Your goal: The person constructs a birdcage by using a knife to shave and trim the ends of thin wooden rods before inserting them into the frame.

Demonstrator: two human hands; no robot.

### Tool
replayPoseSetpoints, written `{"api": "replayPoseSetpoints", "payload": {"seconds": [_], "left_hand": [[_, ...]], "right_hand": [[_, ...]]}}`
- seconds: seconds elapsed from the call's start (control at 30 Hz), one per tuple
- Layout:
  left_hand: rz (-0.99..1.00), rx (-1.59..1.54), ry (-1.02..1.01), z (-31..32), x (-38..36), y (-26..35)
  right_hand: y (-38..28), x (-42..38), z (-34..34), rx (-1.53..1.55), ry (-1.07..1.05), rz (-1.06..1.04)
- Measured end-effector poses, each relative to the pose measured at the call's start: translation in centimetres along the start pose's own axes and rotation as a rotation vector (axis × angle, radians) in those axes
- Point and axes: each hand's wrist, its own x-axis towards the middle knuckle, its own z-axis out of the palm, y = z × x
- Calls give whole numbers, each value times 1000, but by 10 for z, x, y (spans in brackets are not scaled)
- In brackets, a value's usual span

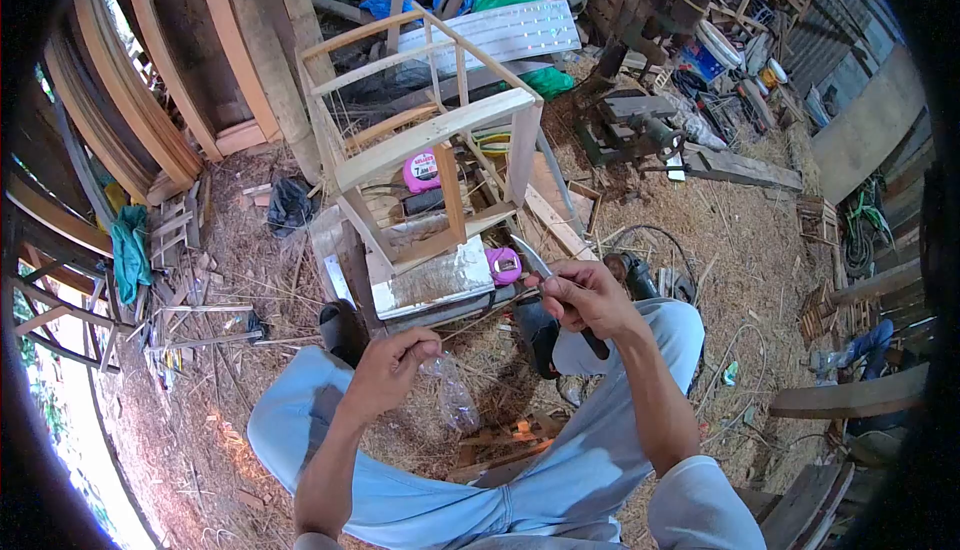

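My right hand (588, 302) is wrapped around a knife (531, 256), its blade pointing up and away to the left and its dark handle end showing below my palm. Fingers pinched, my left hand (392, 370) grips one end of a thin wooden strip (478, 318). The strip slants up to the right, toward the knife. Below my left fingers is a piece of clear plastic (456, 402). In front of both hands, a small wooden frame (440, 135) stands on a low bench with a white-painted board (432, 285).
A purple tape measure (503, 266) lies at the bench's right end, and a pink tape measure (421, 172) shows inside the frame. Straw-like shavings cover the ground. Long planks (235, 45) lean at the left; a vise-like metal tool (635, 130) stands at the back right.
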Motion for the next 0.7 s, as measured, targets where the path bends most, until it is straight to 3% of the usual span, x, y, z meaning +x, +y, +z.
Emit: {"api": "replayPoseSetpoints", "payload": {"seconds": [0.3,0.37,0.4,0.5,0.57,0.7], "left_hand": [[39,-3,-47,-15,-6,-17],[-180,-86,-9,-23,-9,-19],[-176,-83,-2,-22,-7,-16],[-109,-78,-57,-10,0,-4],[-145,-179,-100,-3,4,-2],[-88,-43,-112,8,13,10]], "right_hand": [[-16,-11,-49,-82,276,-112],[-16,-12,-70,186,422,-374],[-13,-10,-64,127,469,-349],[-6,-11,-32,118,82,-124],[-4,-11,3,-107,-178,-105],[15,8,42,-90,-379,-70]]}}
